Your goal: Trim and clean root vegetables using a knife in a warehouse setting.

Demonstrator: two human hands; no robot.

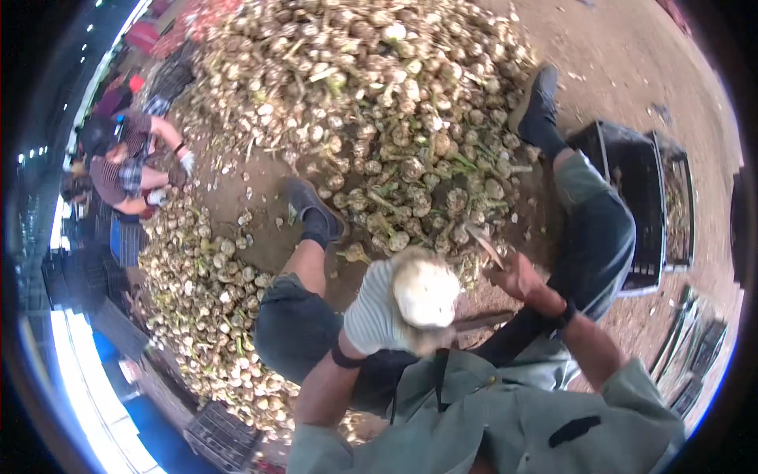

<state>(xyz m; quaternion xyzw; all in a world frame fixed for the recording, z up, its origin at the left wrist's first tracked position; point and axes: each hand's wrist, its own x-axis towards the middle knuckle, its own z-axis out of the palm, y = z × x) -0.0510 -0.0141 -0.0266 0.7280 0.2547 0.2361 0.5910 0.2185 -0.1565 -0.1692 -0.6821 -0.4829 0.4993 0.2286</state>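
Note:
My left hand (pixel 379 308), in a pale knitted glove with a striped cuff, is raised before my lap. It is closed around a bright white, overexposed garlic bulb (pixel 426 293); blur hides the exact finger positions. To its right, my bare right hand (pixel 516 277) grips a short knife (pixel 487 244). The blade points up and left toward the heap, apart from the bulb. Between my spread legs lie garlic bulbs (pixel 408 198) with dirty skins and green stem pieces.
Another garlic pile (pixel 207 296) lies left of my leg. A co-worker (pixel 127 157) in gloves crouches at the far left. Black plastic crates (pixel 633 201) stand beside my right leg, and another crate (pixel 222 435) at the lower left. My shoes (pixel 536 109) flank the near heap.

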